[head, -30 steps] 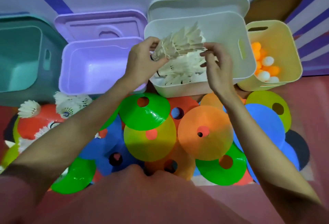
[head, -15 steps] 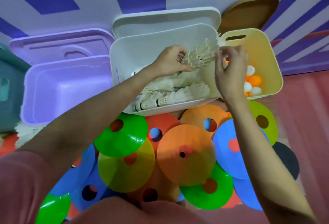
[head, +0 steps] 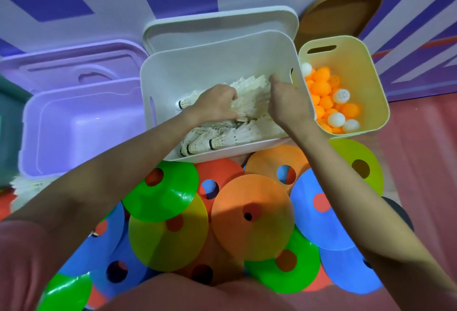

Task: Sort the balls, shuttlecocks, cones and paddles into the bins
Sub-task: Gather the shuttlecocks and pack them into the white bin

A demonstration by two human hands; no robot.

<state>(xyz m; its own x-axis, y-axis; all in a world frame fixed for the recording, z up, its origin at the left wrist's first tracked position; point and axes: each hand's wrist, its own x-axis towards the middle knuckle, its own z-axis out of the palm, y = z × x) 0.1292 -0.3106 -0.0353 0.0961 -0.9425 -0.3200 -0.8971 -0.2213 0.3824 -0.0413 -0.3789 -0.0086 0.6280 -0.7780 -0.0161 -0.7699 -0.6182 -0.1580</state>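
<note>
I see the purple bin [head: 81,123] at the left with its lid [head: 74,63] propped behind it, and a teal bin [head: 10,103] just showing at the left edge. Next to the purple one sits the white bin [head: 222,63], tilted toward me, its lid [head: 217,26] standing behind. To its right, touching it, is the smaller yellow bin [head: 371,76] with orange and white balls [head: 329,98] in it. In front of the bins, flat cones [head: 252,216] in green, yellow, orange, blue and red overlap on the floor.

Both my hands are inside the white bin. My left hand [head: 217,104] has its grip closed round a row of nested shuttlecocks [head: 249,98] lying on the pile; my right hand [head: 286,103] is at the feathered end of the same row, fingers curled, though I cannot tell whether that grip holds anything. More shuttlecocks [head: 235,135] lie along the bin's near wall, and a few loose ones [head: 27,187] rest on the floor at the left.
</note>
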